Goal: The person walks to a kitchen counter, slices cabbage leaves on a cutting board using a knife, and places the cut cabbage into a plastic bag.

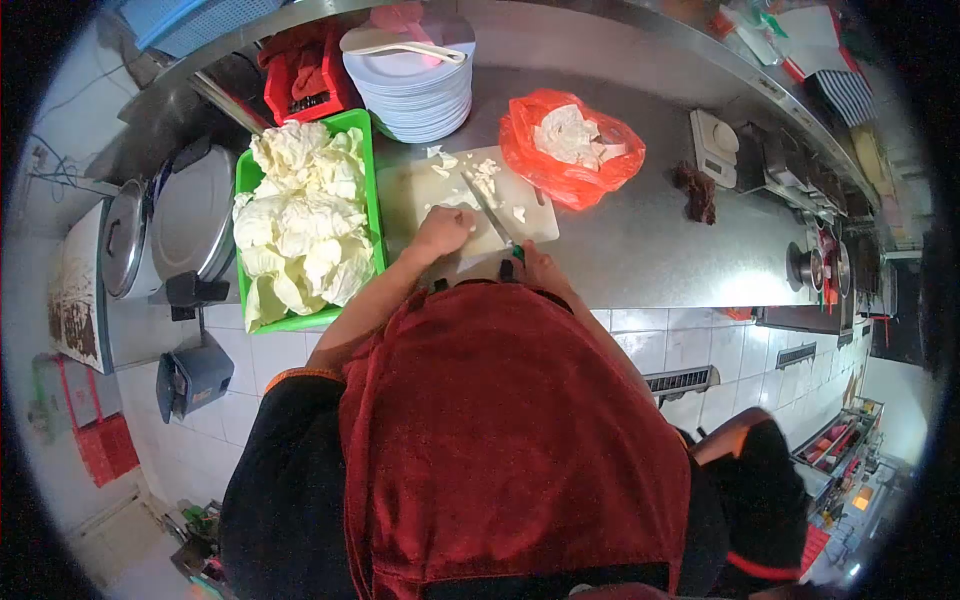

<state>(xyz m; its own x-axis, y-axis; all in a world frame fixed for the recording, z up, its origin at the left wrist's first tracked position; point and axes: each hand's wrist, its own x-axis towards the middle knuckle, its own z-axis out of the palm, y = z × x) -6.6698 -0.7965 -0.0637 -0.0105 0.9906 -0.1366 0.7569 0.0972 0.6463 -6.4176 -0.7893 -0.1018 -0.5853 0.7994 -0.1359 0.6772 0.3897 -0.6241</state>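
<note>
My right hand (538, 268) is closed around the green handle of a kitchen knife (489, 214), whose blade points away from me across the white cutting board (405, 190). On the board's left part, my left hand (445, 231) rests with its fingers curled in; what lies under them is hidden. Chopped pale pieces (484, 178), which look like cabbage, are scattered near the blade and toward the far edge. Left of the board, a green crate (374, 215) holds a heap of pale cabbage leaves (310, 215).
An open orange plastic bag (570, 180) with pale contents stands right of the board. Behind it are stacked white plates (415, 100) and a red bin (335, 75). A white scale (714, 145) and a dark scrubber (696, 192) are farther right. Another person's dark sleeve (765, 480) shows behind me.
</note>
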